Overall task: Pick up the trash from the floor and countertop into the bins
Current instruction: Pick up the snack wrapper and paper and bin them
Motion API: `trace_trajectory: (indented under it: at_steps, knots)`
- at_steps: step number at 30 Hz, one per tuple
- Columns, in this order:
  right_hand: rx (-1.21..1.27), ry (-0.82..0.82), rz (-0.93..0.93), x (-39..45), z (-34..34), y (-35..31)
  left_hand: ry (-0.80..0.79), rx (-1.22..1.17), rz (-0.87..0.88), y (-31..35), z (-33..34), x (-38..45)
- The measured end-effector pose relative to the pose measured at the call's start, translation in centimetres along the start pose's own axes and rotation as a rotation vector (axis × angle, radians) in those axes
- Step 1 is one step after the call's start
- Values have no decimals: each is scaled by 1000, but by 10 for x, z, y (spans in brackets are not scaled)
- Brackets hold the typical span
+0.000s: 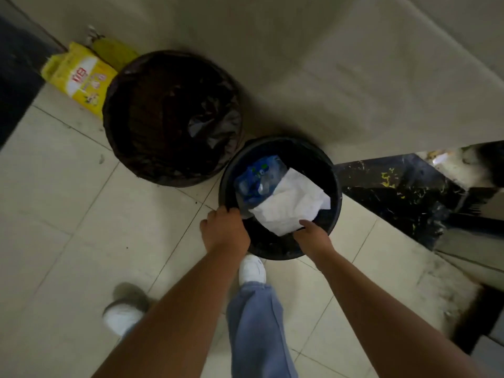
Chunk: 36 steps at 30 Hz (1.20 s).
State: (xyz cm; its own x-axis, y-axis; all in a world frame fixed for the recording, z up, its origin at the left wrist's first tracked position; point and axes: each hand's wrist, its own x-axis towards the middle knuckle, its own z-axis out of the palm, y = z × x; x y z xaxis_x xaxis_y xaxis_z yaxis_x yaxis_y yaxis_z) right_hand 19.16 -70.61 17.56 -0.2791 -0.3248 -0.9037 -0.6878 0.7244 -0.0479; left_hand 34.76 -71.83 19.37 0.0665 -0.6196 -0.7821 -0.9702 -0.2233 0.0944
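Observation:
A small black bin (pixel 336 186) stands on the tiled floor against the wall. Inside it lie a crumpled blue plastic bottle (pixel 256 178) and a white sheet of paper (pixel 290 203) on top. My left hand (pixel 225 227) curls over the bin's near-left rim. My right hand (pixel 311 234) is at the near rim, its fingertips touching the lower edge of the white paper. A larger bin (pixel 131 85) lined with a dark bag stands to the left, with nothing clearly visible inside.
A yellow printed bag (pixel 79 77) lies on the floor behind the large bin, by the wall. A black speckled stone ledge (pixel 395 192) juts out at the right. My two feet in white shoes (pixel 252 268) stand on the tiles below the small bin.

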Motion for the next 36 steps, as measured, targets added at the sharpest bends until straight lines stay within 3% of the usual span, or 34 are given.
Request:
trace_trajectory:
  at_steps: [3,6,13,17,22,26,29,36]
  knots:
    - [-194,-72,-71,-11,5,0,-6,18,-28,-19,-2,-26]
    - [-265,-87,-179,-36,5,-9,103,-49,-63,-48,-17,-55]
    - [-700,115,-785,-128,-8,-77,339,-144,-243,-90,-65,-131]
    - [-766,210,-1084,-217,-8,-118,447,-194,-366,-110,-89,-198]
    - [-950,287,-1386,-351,22,-109,578,-289,-534,-134,-85,-328]
    - [-1049,268,-1679,-470,78,-60,672,-340,-706,-158,-31,-471]
    - [-1188,192,-1875,-566,139,5,745,-419,-964,-164,49,-600]
    - [-1425,-221,-2377,-737,259,266,787,-646,-1623,-86,246,-867]
